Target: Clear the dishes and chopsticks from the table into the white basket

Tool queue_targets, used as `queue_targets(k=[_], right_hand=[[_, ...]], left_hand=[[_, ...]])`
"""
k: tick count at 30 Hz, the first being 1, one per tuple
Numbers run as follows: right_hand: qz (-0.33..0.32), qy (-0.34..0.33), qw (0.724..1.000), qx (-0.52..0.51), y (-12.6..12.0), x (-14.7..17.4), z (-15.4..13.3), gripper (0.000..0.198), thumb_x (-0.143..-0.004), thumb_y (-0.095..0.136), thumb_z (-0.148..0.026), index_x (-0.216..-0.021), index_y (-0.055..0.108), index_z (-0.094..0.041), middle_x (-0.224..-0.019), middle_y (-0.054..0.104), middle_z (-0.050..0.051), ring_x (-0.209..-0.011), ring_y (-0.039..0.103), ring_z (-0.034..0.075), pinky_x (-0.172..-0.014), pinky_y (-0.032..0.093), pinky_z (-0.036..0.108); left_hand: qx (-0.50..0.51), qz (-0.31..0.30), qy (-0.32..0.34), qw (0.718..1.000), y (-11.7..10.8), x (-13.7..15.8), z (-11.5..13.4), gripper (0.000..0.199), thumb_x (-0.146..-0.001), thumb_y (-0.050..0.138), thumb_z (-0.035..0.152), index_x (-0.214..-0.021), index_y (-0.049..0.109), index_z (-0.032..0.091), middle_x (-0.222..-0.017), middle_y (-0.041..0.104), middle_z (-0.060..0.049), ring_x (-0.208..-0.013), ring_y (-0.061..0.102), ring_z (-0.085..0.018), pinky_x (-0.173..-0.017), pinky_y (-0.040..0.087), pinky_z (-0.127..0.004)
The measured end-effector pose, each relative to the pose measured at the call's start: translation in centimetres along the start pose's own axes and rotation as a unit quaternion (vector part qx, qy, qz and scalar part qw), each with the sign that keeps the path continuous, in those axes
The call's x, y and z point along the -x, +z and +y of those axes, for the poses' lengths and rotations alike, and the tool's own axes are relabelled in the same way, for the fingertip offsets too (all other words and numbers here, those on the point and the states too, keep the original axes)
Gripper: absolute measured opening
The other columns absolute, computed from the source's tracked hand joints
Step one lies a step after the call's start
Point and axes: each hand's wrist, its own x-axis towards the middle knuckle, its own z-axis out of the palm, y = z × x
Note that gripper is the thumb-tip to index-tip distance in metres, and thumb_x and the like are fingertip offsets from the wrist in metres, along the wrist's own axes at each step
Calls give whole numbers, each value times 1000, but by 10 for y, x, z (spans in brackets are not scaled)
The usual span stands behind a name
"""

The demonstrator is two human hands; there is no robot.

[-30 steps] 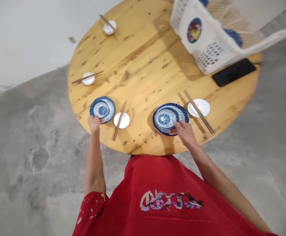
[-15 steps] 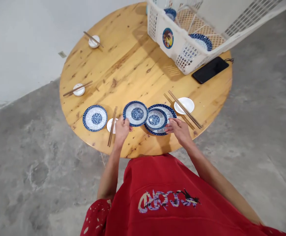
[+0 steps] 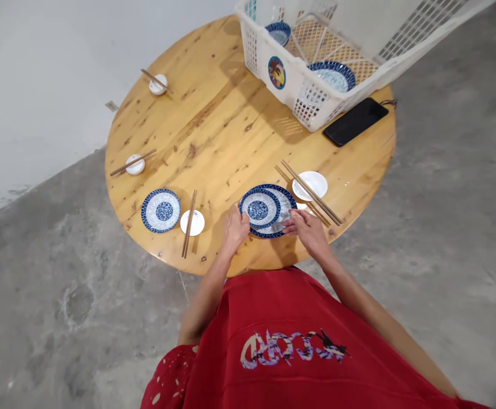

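Observation:
My left hand (image 3: 236, 227) is closed on the left rim of a small blue-and-white plate (image 3: 258, 211). That plate lies over the left part of a larger blue-and-white plate (image 3: 282, 218); whether another small plate is under it is hidden. My right hand (image 3: 310, 228) is at the larger plate's right rim, its fingers apart and not wrapped round anything. Just beyond it, a pair of chopsticks (image 3: 311, 192) rests across a white dish (image 3: 316, 184). Left of my left hand, more chopsticks (image 3: 189, 224) lie on a small white dish (image 3: 197, 223).
Another blue-and-white plate (image 3: 161, 211) lies near the left edge of the round wooden table (image 3: 214, 125). Two white dishes with chopsticks stand farther back. A white plastic basket (image 3: 293, 85) holding patterned dishes stands at the back right, beside a black phone (image 3: 356, 121).
My left hand has moved right with its small plate, bringing it over the larger plate. The small plate that lay there is no longer separately visible. My right hand has barely moved.

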Motion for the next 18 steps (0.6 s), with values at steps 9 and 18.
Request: queue_targets(k=[9, 18], right_hand=[[-27, 4, 999, 39, -2, -1, -3, 33, -84, 68, -50, -102, 64, -23, -73, 71, 4, -58, 67, 23, -56, 57, 36], [-73, -13, 993, 92, 9, -7, -2, 25, -89, 65, -41, -100, 62, -18, -69, 66, 3, -55, 66, 21, -56, 57, 32]], left_hand=[[-112, -32, -73, 991, 6, 5, 12, 39, -100, 47, 24, -136, 56, 15, -123, 74, -16, -121, 67, -30, -103, 46, -37], [-168, -72, -100, 978, 3, 8, 16, 41, -104, 42, 32, -137, 57, 14, -126, 73, -18, -120, 68, -29, -99, 49, -36]])
